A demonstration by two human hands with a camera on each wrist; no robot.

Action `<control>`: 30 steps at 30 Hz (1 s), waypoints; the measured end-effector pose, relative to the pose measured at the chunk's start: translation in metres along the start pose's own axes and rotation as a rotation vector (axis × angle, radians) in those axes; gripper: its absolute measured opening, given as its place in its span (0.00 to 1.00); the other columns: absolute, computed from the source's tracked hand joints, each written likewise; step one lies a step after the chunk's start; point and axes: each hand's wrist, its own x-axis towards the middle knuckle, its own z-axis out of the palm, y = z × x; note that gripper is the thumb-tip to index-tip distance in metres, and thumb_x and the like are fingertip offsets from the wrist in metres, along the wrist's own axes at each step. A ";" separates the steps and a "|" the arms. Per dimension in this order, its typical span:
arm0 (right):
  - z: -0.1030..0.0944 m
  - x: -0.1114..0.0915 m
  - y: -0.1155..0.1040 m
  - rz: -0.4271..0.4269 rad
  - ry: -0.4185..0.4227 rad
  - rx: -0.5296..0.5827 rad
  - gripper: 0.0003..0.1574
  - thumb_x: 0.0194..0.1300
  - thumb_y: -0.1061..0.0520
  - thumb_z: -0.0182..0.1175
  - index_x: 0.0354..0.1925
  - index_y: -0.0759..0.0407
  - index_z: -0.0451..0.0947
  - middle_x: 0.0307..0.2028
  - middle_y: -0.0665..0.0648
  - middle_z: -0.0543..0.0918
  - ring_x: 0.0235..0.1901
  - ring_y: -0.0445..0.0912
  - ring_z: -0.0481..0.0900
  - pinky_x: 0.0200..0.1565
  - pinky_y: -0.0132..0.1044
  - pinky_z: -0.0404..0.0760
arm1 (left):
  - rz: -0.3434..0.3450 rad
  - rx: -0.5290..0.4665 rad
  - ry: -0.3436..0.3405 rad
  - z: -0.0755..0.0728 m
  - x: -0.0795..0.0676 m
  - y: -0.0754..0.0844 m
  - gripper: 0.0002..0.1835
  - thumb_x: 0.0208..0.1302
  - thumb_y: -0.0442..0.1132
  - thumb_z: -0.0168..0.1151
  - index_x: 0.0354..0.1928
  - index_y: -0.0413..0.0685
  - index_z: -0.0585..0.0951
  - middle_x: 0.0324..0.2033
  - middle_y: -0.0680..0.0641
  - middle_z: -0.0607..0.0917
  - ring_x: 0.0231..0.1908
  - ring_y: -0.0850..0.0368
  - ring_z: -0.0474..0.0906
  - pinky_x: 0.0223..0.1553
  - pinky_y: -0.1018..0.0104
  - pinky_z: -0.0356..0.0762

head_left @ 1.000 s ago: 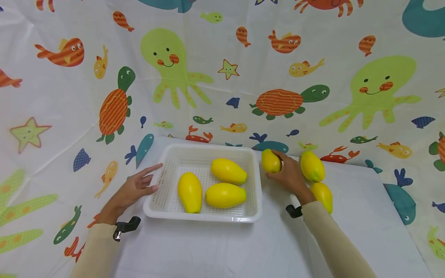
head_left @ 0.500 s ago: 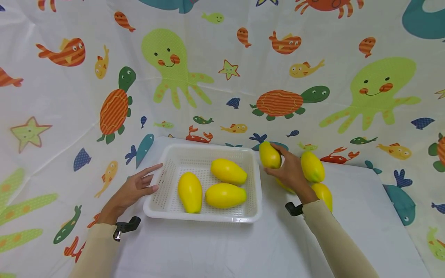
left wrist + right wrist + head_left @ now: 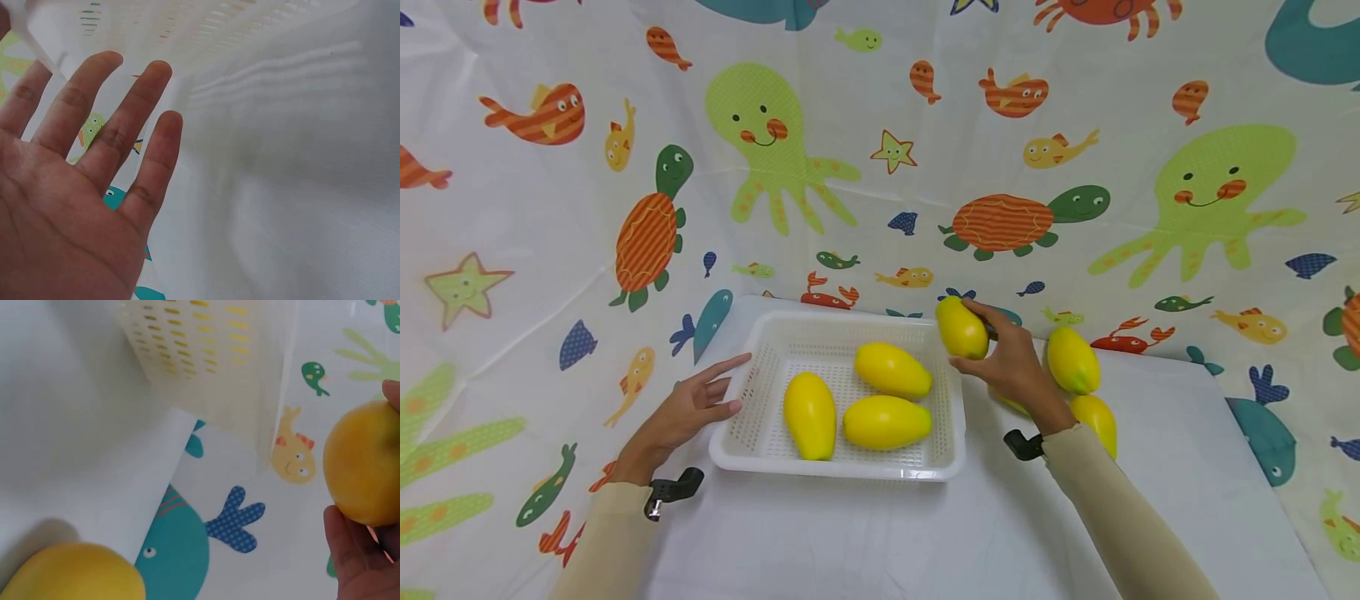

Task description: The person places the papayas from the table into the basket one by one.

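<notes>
My right hand (image 3: 1017, 367) grips a yellow papaya (image 3: 961, 327), raised beside the right rim of a white slatted plastic basket (image 3: 835, 471). In the right wrist view, fingers and thumb hold the papaya (image 3: 362, 462) at the right edge. Inside the basket lie three yellow papayas: one upright at left (image 3: 809, 415), the other two lying sideways at right (image 3: 887, 422). My left hand (image 3: 688, 408) is at the basket's left side with fingers extended; the left wrist view shows its open palm (image 3: 69, 231) near the basket wall. Whether it touches the basket, I cannot tell.
To the right of my right hand, two papayas lie on the white table (image 3: 1180, 433), one behind (image 3: 1073, 361) and one nearer (image 3: 1093, 421). Another papaya (image 3: 1009, 403) is mostly hidden under my right hand. A sea-animal patterned cloth (image 3: 850, 167) stands behind the table.
My right hand has lifted the papaya off the table and carried it left to the basket's right rim, uncovering part of another papaya beneath. The left hand has stayed put.
</notes>
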 end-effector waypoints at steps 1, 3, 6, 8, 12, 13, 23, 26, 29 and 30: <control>0.001 0.001 -0.002 -0.014 -0.002 0.015 0.59 0.59 0.53 0.81 0.81 0.45 0.62 0.77 0.57 0.72 0.71 0.57 0.74 0.73 0.59 0.76 | -0.001 0.000 0.000 0.000 0.000 0.000 0.43 0.73 0.43 0.69 0.84 0.67 0.60 0.78 0.37 0.70 0.66 0.31 0.81 0.51 0.47 0.91; 0.004 0.003 -0.005 -0.046 -0.007 0.037 0.59 0.58 0.55 0.81 0.81 0.46 0.63 0.76 0.57 0.73 0.71 0.56 0.74 0.73 0.58 0.76 | -0.004 0.005 0.003 0.000 0.000 0.001 0.43 0.73 0.44 0.69 0.84 0.68 0.60 0.78 0.37 0.70 0.66 0.31 0.80 0.51 0.48 0.91; 0.008 0.006 -0.012 -0.086 -0.017 0.067 0.58 0.57 0.56 0.82 0.80 0.46 0.65 0.75 0.55 0.74 0.70 0.55 0.75 0.73 0.57 0.77 | -0.001 0.010 0.005 0.000 0.000 0.000 0.43 0.73 0.44 0.69 0.84 0.69 0.60 0.79 0.38 0.69 0.67 0.30 0.80 0.51 0.48 0.91; 0.010 0.008 -0.016 -0.110 -0.031 0.084 0.58 0.57 0.58 0.82 0.80 0.46 0.65 0.75 0.55 0.74 0.70 0.54 0.75 0.73 0.57 0.77 | 0.003 0.010 0.003 0.000 0.000 0.000 0.43 0.73 0.43 0.69 0.84 0.68 0.60 0.79 0.38 0.70 0.67 0.30 0.80 0.51 0.48 0.91; 0.017 0.013 -0.024 -0.145 -0.068 0.114 0.59 0.56 0.61 0.82 0.79 0.47 0.65 0.76 0.56 0.74 0.70 0.55 0.76 0.73 0.57 0.77 | 0.011 0.008 -0.001 0.000 0.001 -0.001 0.43 0.73 0.42 0.69 0.84 0.68 0.60 0.78 0.37 0.70 0.66 0.30 0.81 0.50 0.48 0.91; 0.019 0.014 -0.026 -0.149 -0.078 0.113 0.59 0.56 0.61 0.82 0.80 0.47 0.65 0.76 0.56 0.74 0.71 0.56 0.76 0.73 0.57 0.77 | 0.014 0.010 -0.001 0.000 0.002 -0.002 0.43 0.73 0.42 0.69 0.84 0.67 0.60 0.78 0.37 0.70 0.66 0.30 0.81 0.50 0.48 0.91; 0.036 0.024 -0.048 -0.143 -0.188 0.112 0.59 0.56 0.59 0.82 0.80 0.43 0.65 0.76 0.50 0.72 0.71 0.54 0.76 0.71 0.54 0.79 | 0.005 0.014 0.004 -0.001 0.001 -0.002 0.43 0.73 0.41 0.69 0.84 0.69 0.61 0.78 0.37 0.70 0.66 0.31 0.80 0.51 0.48 0.91; 0.040 0.027 -0.055 -0.156 -0.213 0.120 0.59 0.57 0.59 0.82 0.80 0.43 0.65 0.77 0.49 0.72 0.72 0.53 0.75 0.73 0.55 0.77 | -0.009 0.009 0.008 -0.001 0.000 -0.002 0.42 0.73 0.42 0.69 0.83 0.71 0.61 0.78 0.38 0.71 0.66 0.31 0.81 0.52 0.48 0.91; 0.045 0.030 -0.060 -0.157 -0.233 0.123 0.58 0.57 0.58 0.82 0.80 0.42 0.65 0.77 0.48 0.72 0.72 0.53 0.75 0.74 0.55 0.76 | -0.015 0.007 0.010 -0.001 -0.001 -0.001 0.42 0.73 0.43 0.69 0.83 0.72 0.61 0.78 0.39 0.71 0.67 0.32 0.80 0.52 0.48 0.91; 0.047 0.032 -0.062 -0.157 -0.237 0.121 0.58 0.57 0.57 0.82 0.80 0.42 0.65 0.77 0.48 0.72 0.72 0.53 0.75 0.74 0.55 0.76 | -0.013 0.010 0.010 -0.001 -0.001 -0.001 0.42 0.73 0.43 0.69 0.83 0.72 0.61 0.78 0.39 0.71 0.67 0.32 0.80 0.52 0.49 0.90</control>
